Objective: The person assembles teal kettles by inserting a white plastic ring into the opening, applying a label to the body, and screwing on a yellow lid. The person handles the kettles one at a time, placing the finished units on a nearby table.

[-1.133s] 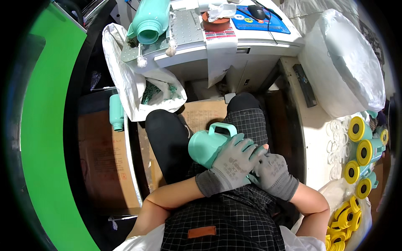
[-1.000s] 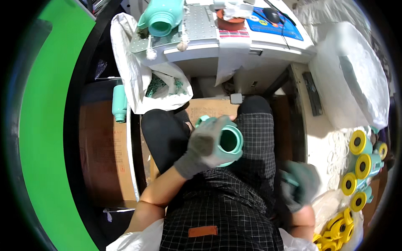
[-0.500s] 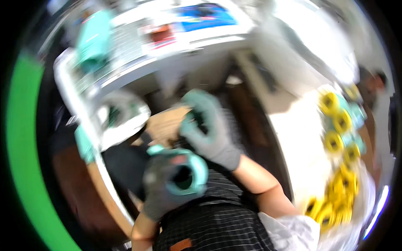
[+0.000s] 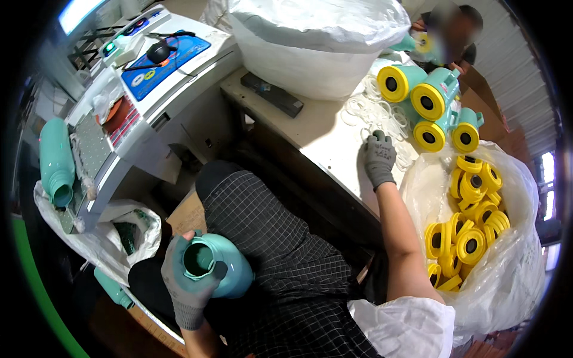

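Observation:
My left hand point(image 4: 186, 271), in a grey glove, is closed around the neck of a teal bottle point(image 4: 234, 277) above my lap. The bottle's round mouth tilts up toward me. My right hand point(image 4: 380, 160), also gloved, rests at the near edge of a loose pile of thin white rings point(image 4: 373, 112) on the table. Its fingers are bent downward and close together; what lies beneath their tips is hidden.
Yellow-ended teal bottles point(image 4: 431, 101) are stacked beyond the rings. A clear bag of yellow caps point(image 4: 471, 246) sits at right. A big white sack point(image 4: 304, 51) stands on the pale table point(image 4: 325, 140). Another teal bottle point(image 4: 55, 156) lies far left. A person point(image 4: 450, 33) sits opposite.
My right hand has left the bottle's side and moved right to the white rings. My left hand still holds the bottle, lower and further left in view. The view has turned right.

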Motion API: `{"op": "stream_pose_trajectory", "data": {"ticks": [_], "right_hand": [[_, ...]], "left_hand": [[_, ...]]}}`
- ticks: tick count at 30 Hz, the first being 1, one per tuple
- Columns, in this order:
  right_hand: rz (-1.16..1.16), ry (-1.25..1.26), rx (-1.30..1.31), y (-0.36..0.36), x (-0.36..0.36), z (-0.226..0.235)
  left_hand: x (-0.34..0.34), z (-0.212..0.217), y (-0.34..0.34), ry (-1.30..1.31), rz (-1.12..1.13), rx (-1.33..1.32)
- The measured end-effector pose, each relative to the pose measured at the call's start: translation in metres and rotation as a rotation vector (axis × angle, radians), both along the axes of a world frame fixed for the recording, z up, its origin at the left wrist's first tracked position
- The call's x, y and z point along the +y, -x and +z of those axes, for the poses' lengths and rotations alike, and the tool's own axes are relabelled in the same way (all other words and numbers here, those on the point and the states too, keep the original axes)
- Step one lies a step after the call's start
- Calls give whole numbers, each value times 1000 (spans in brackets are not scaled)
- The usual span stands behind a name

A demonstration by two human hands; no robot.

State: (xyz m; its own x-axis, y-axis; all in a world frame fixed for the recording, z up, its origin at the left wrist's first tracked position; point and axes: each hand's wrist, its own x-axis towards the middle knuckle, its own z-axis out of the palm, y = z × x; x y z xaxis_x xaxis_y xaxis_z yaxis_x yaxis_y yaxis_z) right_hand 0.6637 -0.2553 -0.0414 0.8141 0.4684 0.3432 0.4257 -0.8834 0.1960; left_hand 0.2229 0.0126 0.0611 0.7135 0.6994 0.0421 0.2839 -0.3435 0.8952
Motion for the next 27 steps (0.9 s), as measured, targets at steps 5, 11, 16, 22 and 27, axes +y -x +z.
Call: {"op": "stream_pose_trajectory", "data": {"ticks": [5, 11, 16, 22, 27], "right_hand": [[257, -309, -14, 21, 28, 9], [894, -815, 1023, 186, 146, 97], [1547, -507, 603, 237, 178, 112], [1661, -443, 716, 257, 183, 109], [1576, -237, 813, 264, 177, 117]], "left_hand": [[-1, 8, 6, -523, -26, 122], [-13, 1, 2, -565, -30, -106], [-10, 11, 5, -826, -85, -40], [7, -3, 24, -684, -81, -139], [8, 13, 31, -775, -170, 55]]}}
